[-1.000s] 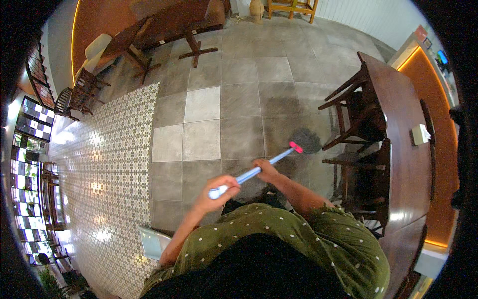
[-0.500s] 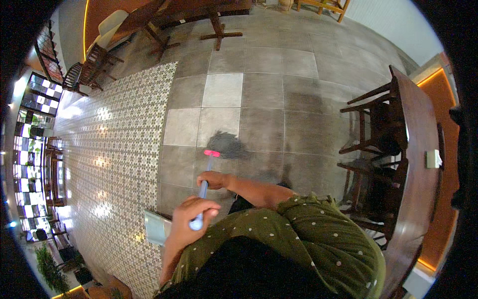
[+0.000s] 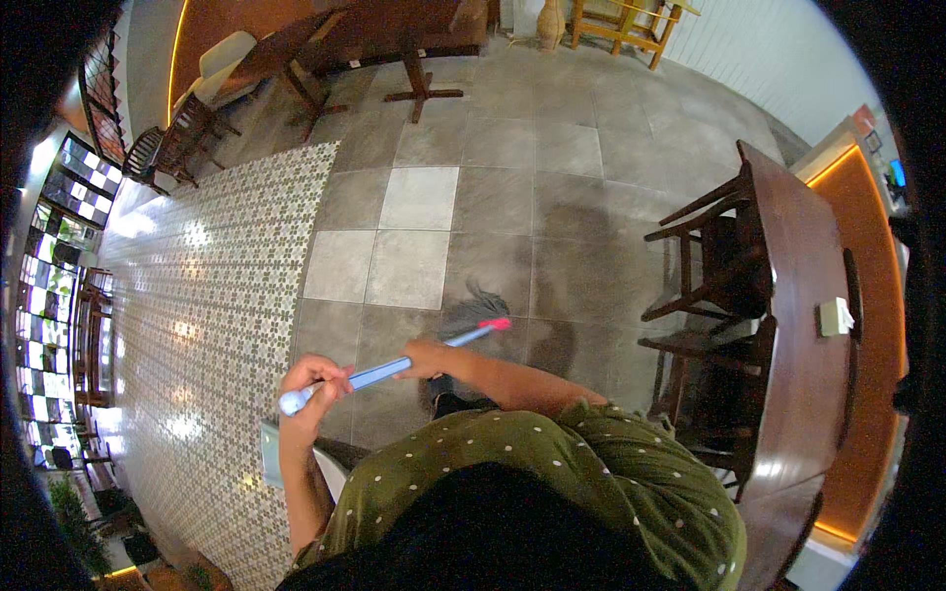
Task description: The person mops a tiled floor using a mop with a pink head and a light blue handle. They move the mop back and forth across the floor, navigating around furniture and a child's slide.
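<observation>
A mop with a light blue handle [image 3: 379, 373] slants across in front of me, low at the left and reaching out to the right. Its red-pink head [image 3: 495, 324] and grey strands [image 3: 475, 307] lie on the grey floor tiles. My left hand [image 3: 315, 379] is closed near the rounded end of the handle. Farther down the shaft, my right hand [image 3: 427, 359] wraps round it.
On the right stands a long dark wooden table [image 3: 803, 286] with a pale napkin box [image 3: 836, 317] and wooden chairs [image 3: 705, 266] beside it. A pale container [image 3: 272, 455] sits by my left side. Patterned tiles [image 3: 227, 295] cover the left floor. A table base [image 3: 422, 94] stands ahead.
The mop head has swung to the right across the floor. My left hand has moved left and up, and the handle now lies at a flatter slant.
</observation>
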`<action>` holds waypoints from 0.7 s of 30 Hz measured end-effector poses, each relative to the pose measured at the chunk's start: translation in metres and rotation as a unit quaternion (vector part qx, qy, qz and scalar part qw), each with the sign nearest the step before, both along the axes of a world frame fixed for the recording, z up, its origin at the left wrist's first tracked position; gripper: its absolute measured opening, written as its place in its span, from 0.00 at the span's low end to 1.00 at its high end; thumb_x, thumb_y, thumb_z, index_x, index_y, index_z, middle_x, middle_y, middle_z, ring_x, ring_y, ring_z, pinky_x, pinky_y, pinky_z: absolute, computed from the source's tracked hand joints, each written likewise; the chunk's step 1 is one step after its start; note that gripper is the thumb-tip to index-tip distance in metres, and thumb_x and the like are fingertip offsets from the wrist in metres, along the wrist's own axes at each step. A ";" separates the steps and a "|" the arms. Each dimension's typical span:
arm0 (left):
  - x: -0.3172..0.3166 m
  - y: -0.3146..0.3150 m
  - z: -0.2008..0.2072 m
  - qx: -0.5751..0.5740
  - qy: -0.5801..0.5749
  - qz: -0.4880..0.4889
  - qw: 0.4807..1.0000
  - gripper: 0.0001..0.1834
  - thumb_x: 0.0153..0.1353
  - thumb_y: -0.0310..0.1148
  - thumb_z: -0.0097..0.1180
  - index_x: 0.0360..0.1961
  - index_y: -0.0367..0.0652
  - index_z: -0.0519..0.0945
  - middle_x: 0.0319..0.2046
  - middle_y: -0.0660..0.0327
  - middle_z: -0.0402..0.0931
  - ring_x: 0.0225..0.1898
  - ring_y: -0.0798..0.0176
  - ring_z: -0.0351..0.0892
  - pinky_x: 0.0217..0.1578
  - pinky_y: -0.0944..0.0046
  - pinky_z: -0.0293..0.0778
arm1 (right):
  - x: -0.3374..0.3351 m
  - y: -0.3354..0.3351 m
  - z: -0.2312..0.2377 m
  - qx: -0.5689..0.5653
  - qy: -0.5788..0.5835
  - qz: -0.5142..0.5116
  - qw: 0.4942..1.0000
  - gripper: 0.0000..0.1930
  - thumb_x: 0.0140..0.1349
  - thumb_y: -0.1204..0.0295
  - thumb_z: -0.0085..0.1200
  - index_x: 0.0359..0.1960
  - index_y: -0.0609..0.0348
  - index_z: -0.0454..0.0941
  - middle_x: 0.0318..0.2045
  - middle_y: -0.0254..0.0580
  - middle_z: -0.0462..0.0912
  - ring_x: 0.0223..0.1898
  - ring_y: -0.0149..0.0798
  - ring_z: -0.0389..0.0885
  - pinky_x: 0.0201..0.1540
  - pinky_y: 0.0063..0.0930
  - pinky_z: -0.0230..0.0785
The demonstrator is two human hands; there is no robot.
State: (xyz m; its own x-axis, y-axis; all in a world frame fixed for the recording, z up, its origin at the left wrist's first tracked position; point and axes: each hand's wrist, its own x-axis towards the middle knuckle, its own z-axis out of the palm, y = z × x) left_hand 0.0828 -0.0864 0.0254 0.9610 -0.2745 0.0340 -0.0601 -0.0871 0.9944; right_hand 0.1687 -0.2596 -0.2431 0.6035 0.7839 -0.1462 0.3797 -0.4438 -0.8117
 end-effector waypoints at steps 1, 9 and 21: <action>0.000 -0.007 -0.008 -0.018 0.008 -0.021 1.000 0.13 0.63 0.37 0.61 0.40 0.39 0.76 0.32 0.62 0.77 0.37 0.63 0.79 0.52 0.55 0.74 | -0.013 -0.026 -0.005 -0.009 0.010 -0.030 0.999 0.27 0.55 0.41 0.58 0.33 0.55 0.84 0.26 0.54 0.83 0.33 0.57 0.82 0.39 0.50 0.74; -0.026 -0.161 -0.129 -0.021 0.134 -0.205 0.969 0.14 0.65 0.36 0.61 0.48 0.44 0.75 0.40 0.66 0.76 0.43 0.71 0.75 0.46 0.68 0.71 | -0.161 -0.260 -0.113 -0.085 -0.006 -0.280 0.956 0.24 0.52 0.46 0.63 0.27 0.57 0.81 0.25 0.53 0.82 0.31 0.58 0.82 0.36 0.50 0.74; -0.028 -0.204 -0.157 -0.044 0.108 -0.343 0.932 0.07 0.64 0.33 0.62 0.39 0.43 0.79 0.40 0.65 0.77 0.44 0.70 0.74 0.47 0.65 0.69 | -0.214 -0.310 -0.156 -0.122 -0.078 -0.465 0.873 0.16 0.48 0.63 0.68 0.25 0.60 0.75 0.27 0.53 0.77 0.35 0.58 0.77 0.38 0.49 0.68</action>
State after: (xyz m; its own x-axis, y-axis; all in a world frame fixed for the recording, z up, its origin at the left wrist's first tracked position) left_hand 0.0546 -0.2905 -0.1311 0.5469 -0.8325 -0.0885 0.1308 -0.0195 0.9912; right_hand -0.0450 -0.5699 -0.3987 0.9902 -0.0990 -0.0985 -0.1389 -0.7714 -0.6209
